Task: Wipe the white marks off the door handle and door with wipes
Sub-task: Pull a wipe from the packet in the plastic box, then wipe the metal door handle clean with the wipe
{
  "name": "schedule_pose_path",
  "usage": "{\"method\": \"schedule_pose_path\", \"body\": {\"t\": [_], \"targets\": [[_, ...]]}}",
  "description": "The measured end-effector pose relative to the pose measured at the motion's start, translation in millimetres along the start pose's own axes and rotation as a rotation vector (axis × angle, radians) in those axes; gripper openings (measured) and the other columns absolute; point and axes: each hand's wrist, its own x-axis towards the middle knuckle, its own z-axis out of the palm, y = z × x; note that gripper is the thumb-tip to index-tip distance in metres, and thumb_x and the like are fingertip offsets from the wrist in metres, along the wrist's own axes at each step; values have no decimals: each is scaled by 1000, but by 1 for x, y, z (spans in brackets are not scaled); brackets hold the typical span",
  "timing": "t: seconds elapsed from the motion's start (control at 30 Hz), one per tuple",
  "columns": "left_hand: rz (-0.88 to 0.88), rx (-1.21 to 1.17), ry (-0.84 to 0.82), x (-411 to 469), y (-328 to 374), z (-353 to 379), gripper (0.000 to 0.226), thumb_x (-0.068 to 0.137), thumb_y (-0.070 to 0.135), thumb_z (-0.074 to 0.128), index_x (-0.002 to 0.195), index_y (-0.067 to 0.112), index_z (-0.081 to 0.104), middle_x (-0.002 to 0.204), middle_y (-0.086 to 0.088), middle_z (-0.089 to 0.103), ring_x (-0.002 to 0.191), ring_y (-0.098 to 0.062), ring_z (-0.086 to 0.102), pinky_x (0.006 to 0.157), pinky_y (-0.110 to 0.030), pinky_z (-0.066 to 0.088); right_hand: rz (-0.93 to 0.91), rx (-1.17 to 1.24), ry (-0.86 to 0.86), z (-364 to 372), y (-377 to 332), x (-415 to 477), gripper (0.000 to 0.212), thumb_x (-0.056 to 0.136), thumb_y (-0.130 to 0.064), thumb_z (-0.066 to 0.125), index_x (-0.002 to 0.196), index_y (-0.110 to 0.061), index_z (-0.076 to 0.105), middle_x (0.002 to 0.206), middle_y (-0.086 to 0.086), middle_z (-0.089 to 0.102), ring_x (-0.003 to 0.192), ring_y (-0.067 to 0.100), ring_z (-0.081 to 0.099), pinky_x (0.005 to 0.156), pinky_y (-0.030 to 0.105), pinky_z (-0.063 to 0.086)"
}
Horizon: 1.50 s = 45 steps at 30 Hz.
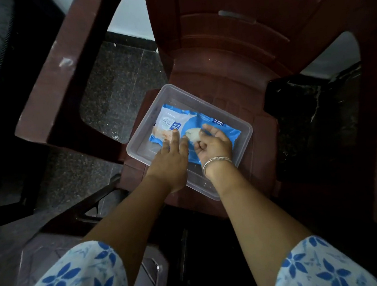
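Pulling a wipe from the pack on the chair

One blue pack of wipes (195, 128) lies in one clear plastic tub (238, 124) on the seat of a brown chair (223, 82). The left hand (173, 158), fingers flat and spread, presses the soft, light pack down; the right hand (213, 145) pinches one limp, damp-looking wipe (193, 135) at the opening, best drawn by its tuft. No door is in view.

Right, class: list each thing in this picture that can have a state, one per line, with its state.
Wipes pack: lying flat in the tub, a wipe poking out.
Clear tub: no lid on, resting on the chair seat.
Wipe: partly pulled out, pinched by the right hand.
Left hand: fingers pressing on the pack.
Bangle: on right wrist.
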Motion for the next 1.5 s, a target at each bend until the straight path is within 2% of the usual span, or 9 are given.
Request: {"method": "schedule_pose_path", "body": {"t": [0.13,0.33,0.43,0.63,0.77,0.9,1.07,1.33,1.5], "targets": [[-36,-46,-13,0,3,-10,84,84,7,50,147,12,-4,155,-20,-15,143,-43,6,114,-47,24,158,125,-54,-5,-13,-7,26,91,0,39,82,-8,62,62,5,51,35,4,30,41,15,34],[-4,-313,196,-10,20,-39,77,88,26,56,148,14,10,157,-12,12,142,-30,20,112,-44,30,165,136,-148,-18,-38,-38,27,88,-7,49,62,-12,54,61,1,56,54,12,54,47,18,40],[121,-347,299,-19,40,-60,53,87,20,57,138,14,39,145,-11,38,131,-31,39,103,-46,39,105,37,-229,-27,-53,-59,34,83,9,50,59,-15,50,59,2,55,50,11,56,50,19,43],[210,-415,423,-39,89,-101,23,86,5,51,103,8,66,102,-11,67,97,-28,60,80,-37,45,-9,6,-297,-58,-105,-112,30,83,16,40,83,-11,53,81,13,61,53,11,63,51,18,49],[221,-794,500,-59,150,-136,17,82,5,56,85,18,67,65,12,62,61,-2,54,60,-16,38,-176,-74,-291,-83,-147,-155,35,85,13,41,111,-6,54,87,10,61,63,15,61,50,22,46],[345,-996,474,-81,222,-179,20,79,15,61,79,34,55,57,12,58,50,2,51,52,-17,45,-377,-22,-183,-115,-195,-207,21,92,2,45,110,-5,56,89,11,63,72,18,62,51,29,52],[581,-976,363,-118,299,-221,24,75,18,63,74,36,47,56,10,57,50,-7,49,52,-33,46,-601,-62,64,-167,-248,-279,13,94,-18,54,91,-8,62,93,21,65,86,31,63,80,51,52],[937,-867,102,-208,421,-248,15,81,17,52,80,13,67,76,-10,70,73,-32,66,68,-51,55,-953,-122,511,-256,-278,-381,9,86,-8,64,79,-5,58,69,8,61,67,18,56,61,35,48],[1190,-850,-254,-272,476,-247,22,80,8,70,102,11,67,91,-11,72,82,-22,68,76,-35,57,-1141,-30,766,-302,-277,-442,24,82,-6,68,74,-24,54,70,0,65,64,9,62,62,31,52]]}}
